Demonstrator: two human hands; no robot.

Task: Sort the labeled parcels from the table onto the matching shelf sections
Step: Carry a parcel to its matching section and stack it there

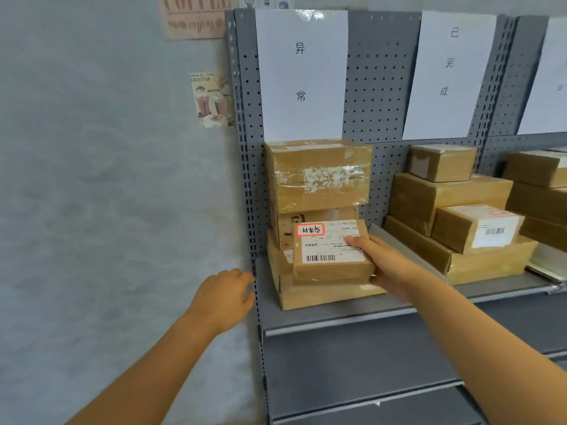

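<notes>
A small brown parcel [325,265] with a white barcode label and a red-framed handwritten sticker lies on a flat box [310,294] in the left shelf section. My right hand [383,265] grips its right end, thumb on the label and fingers under the side. Behind it rise two stacked cartons [319,176], below a white paper sign [302,72] with two printed characters. My left hand [222,297] hovers left of the shelf post, fingers loosely curled and holding nothing.
The grey metal shelf [337,315] has a pegboard back and a thin divider [386,237]. The section to the right holds several brown parcels [454,216] under a second sign [449,72]. Lower shelf boards [352,363] jut out below. A plain wall is at left.
</notes>
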